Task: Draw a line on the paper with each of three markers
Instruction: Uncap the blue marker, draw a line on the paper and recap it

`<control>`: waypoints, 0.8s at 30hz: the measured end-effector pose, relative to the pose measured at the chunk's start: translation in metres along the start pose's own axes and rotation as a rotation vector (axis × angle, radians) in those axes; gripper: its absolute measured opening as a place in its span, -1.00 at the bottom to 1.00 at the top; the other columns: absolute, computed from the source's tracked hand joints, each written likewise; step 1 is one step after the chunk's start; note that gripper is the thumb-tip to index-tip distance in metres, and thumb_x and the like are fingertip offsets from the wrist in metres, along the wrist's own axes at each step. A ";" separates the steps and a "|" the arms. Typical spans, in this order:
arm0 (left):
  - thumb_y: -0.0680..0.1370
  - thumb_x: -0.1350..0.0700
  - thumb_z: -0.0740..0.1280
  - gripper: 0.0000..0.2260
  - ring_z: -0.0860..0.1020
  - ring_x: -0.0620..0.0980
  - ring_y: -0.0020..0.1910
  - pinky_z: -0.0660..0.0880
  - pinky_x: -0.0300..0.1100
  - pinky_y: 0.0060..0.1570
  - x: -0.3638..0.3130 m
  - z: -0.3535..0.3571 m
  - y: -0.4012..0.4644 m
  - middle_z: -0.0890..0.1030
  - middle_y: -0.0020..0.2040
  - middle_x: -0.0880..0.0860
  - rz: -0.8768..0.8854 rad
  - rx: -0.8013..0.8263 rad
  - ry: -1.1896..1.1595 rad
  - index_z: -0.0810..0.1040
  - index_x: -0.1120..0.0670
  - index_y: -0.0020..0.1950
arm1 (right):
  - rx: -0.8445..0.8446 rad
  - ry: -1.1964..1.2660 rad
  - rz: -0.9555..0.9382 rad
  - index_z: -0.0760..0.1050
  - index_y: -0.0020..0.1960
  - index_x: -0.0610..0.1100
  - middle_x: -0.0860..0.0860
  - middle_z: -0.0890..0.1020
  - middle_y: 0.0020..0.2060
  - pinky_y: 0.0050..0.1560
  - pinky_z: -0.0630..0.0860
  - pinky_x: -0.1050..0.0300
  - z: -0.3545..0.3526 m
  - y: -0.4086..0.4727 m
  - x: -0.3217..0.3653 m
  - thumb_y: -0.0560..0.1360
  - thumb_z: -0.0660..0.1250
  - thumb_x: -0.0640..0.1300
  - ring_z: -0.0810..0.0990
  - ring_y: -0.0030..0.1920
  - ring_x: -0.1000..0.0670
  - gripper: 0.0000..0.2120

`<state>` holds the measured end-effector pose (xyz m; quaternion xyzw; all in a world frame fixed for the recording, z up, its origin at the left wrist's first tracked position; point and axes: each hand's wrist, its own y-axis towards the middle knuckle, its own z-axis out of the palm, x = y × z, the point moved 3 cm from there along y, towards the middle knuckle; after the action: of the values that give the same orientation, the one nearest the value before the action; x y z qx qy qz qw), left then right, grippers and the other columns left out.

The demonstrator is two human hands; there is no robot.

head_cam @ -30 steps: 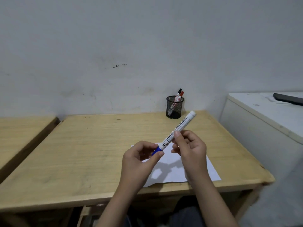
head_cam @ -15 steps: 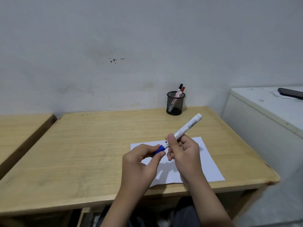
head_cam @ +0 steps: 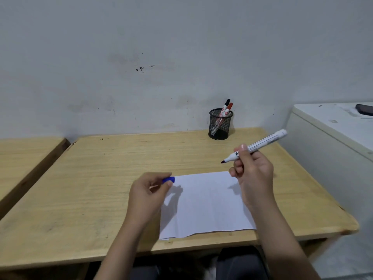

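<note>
A white sheet of paper (head_cam: 207, 205) lies near the front edge of the wooden desk (head_cam: 101, 178). My right hand (head_cam: 253, 174) grips a white marker (head_cam: 262, 143) above the paper's far right corner, its bare dark tip pointing left. My left hand (head_cam: 147, 195) pinches the marker's blue cap (head_cam: 169, 179) at the paper's far left corner. A black mesh cup (head_cam: 220, 125) at the back of the desk holds a black-capped marker (head_cam: 226, 105) and a red-capped marker (head_cam: 229, 108). I see no lines on the paper.
A second wooden desk (head_cam: 24, 158) adjoins on the left. A white cabinet (head_cam: 333, 138) stands to the right with a dark phone (head_cam: 365, 109) on top. A grey wall rises directly behind the desk.
The cap came off the marker. My left hand moved left with the blue cap and my right hand moved right with the uncapped marker.
</note>
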<state>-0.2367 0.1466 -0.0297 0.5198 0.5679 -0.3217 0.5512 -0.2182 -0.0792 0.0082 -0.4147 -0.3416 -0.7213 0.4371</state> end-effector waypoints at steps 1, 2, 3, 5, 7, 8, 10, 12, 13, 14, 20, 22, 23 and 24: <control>0.41 0.28 0.42 -0.84 0.62 -0.17 -0.14 0.49 -0.37 -0.16 0.000 -0.001 0.013 0.67 -0.12 -0.05 0.005 0.006 0.036 0.68 0.05 -0.10 | 0.008 -0.011 0.010 0.52 -0.24 -0.22 -0.02 0.38 -0.49 -0.46 0.35 0.22 0.001 -0.001 -0.004 0.53 0.31 -0.14 0.34 -0.56 0.15 -0.79; 0.42 0.29 0.41 -0.84 0.61 -0.16 -0.11 0.47 -0.35 -0.15 -0.001 -0.001 0.026 0.66 -0.11 -0.06 0.011 0.013 0.074 0.67 0.05 -0.10 | 0.015 -0.024 0.018 0.51 -0.22 -0.23 0.01 0.40 -0.51 -0.45 0.36 0.21 0.003 -0.002 -0.008 0.52 0.31 -0.14 0.34 -0.55 0.14 -0.80; 0.42 0.29 0.40 -0.83 0.60 -0.17 -0.10 0.46 -0.36 -0.15 0.000 -0.001 0.038 0.65 -0.11 -0.07 0.015 0.020 0.119 0.66 0.05 -0.09 | 0.021 -0.042 0.022 0.50 -0.22 -0.23 0.05 0.41 -0.53 -0.43 0.36 0.20 0.003 -0.002 -0.011 0.52 0.32 -0.14 0.35 -0.55 0.14 -0.80; 0.41 0.29 0.39 -0.82 0.60 -0.18 -0.11 0.45 -0.36 -0.16 0.003 0.001 0.061 0.65 -0.13 -0.09 0.007 0.037 0.212 0.64 0.04 -0.07 | 0.027 -0.076 0.019 0.48 -0.25 -0.21 0.12 0.43 -0.58 -0.42 0.36 0.18 0.004 -0.002 -0.015 0.51 0.34 -0.14 0.35 -0.56 0.13 -0.80; 0.39 0.30 0.38 -0.79 0.59 -0.13 -0.14 0.46 -0.31 -0.15 0.012 0.006 0.080 0.64 -0.15 -0.04 -0.003 0.074 0.290 0.63 0.06 -0.06 | 0.035 -0.102 0.017 0.47 -0.26 -0.20 0.13 0.43 -0.60 -0.42 0.35 0.17 0.005 -0.002 -0.019 0.51 0.34 -0.15 0.35 -0.56 0.13 -0.80; 0.38 0.31 0.37 -0.77 0.59 -0.10 -0.15 0.46 -0.29 -0.14 0.017 0.008 0.087 0.64 -0.15 -0.01 -0.014 0.100 0.327 0.62 0.06 -0.04 | 0.038 -0.116 0.019 0.47 -0.25 -0.20 0.12 0.43 -0.60 -0.43 0.35 0.18 0.006 -0.001 -0.020 0.51 0.34 -0.14 0.35 -0.56 0.13 -0.80; 0.38 0.31 0.37 -0.75 0.58 -0.05 -0.15 0.47 -0.29 -0.12 0.029 0.013 0.096 0.63 -0.15 0.03 -0.037 0.149 0.390 0.60 0.07 0.00 | 0.044 -0.149 0.022 0.48 -0.24 -0.21 0.12 0.44 -0.59 -0.45 0.36 0.22 0.007 0.000 -0.023 0.50 0.34 -0.14 0.36 -0.56 0.12 -0.81; 0.38 0.28 0.40 -0.74 0.58 -0.01 -0.14 0.44 -0.33 -0.16 0.037 0.015 0.101 0.61 -0.15 0.05 -0.041 0.174 0.408 0.59 0.06 0.03 | 0.055 -0.180 0.023 0.50 -0.24 -0.21 0.05 0.46 -0.53 -0.46 0.37 0.24 0.008 0.002 -0.025 0.50 0.35 -0.13 0.37 -0.55 0.10 -0.81; 0.38 0.26 0.41 -0.73 0.58 0.00 -0.13 0.45 -0.32 -0.17 0.039 0.016 0.102 0.61 -0.14 0.06 -0.042 0.184 0.401 0.58 0.06 0.05 | 0.063 -0.199 0.022 0.51 -0.23 -0.21 0.00 0.47 -0.50 -0.45 0.38 0.24 0.009 0.003 -0.026 0.50 0.35 -0.12 0.37 -0.55 0.09 -0.81; 0.38 0.25 0.42 -0.70 0.58 -0.01 -0.12 0.47 -0.30 -0.14 0.041 0.016 0.103 0.61 -0.14 0.06 -0.048 0.197 0.393 0.56 0.06 0.08 | 0.072 -0.219 0.020 0.51 -0.23 -0.21 -0.02 0.47 -0.48 -0.45 0.38 0.24 0.011 0.004 -0.027 0.49 0.36 -0.11 0.38 -0.55 0.09 -0.81; 0.40 0.20 0.44 -0.58 0.57 -0.08 -0.14 0.46 -0.35 -0.17 0.039 0.001 0.098 0.59 -0.01 0.07 -0.119 0.224 0.243 0.46 0.08 0.23 | 0.189 -0.252 -0.017 0.50 -0.22 -0.26 0.10 0.50 -0.58 -0.48 0.41 0.23 0.034 0.011 -0.022 0.46 0.39 -0.15 0.38 -0.55 0.06 -0.81; 0.39 0.13 0.46 -0.66 0.57 -0.10 -0.14 0.46 -0.38 -0.24 0.033 -0.010 0.089 0.59 -0.01 0.03 -0.110 0.231 0.273 0.51 0.04 0.14 | 0.239 -0.207 0.018 0.50 -0.22 -0.26 0.07 0.53 -0.54 -0.46 0.48 0.22 0.046 0.014 -0.024 0.46 0.40 -0.22 0.44 -0.53 0.05 -0.86; 0.37 0.09 0.48 -0.68 0.57 -0.10 -0.12 0.45 -0.39 -0.24 0.031 -0.014 0.083 0.59 -0.03 0.00 -0.098 0.261 0.308 0.54 0.01 0.09 | 0.263 -0.179 0.048 0.49 -0.23 -0.24 0.02 0.55 -0.50 -0.43 0.52 0.19 0.052 0.016 -0.027 0.45 0.39 -0.27 0.48 -0.50 0.05 -0.88; 0.33 0.03 0.51 -0.68 0.57 -0.10 -0.09 0.46 -0.36 -0.20 0.030 -0.016 0.077 0.59 -0.04 -0.05 -0.081 0.301 0.353 0.55 -0.02 0.04 | 0.284 -0.158 0.081 0.48 -0.26 -0.22 -0.03 0.56 -0.46 -0.40 0.56 0.16 0.058 0.017 -0.031 0.45 0.38 -0.31 0.52 -0.48 0.05 -0.87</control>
<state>-0.1639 0.1887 -0.0394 0.6210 0.6216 -0.3287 0.3464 -0.1768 -0.0256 0.0066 -0.4179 -0.4562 -0.6126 0.4918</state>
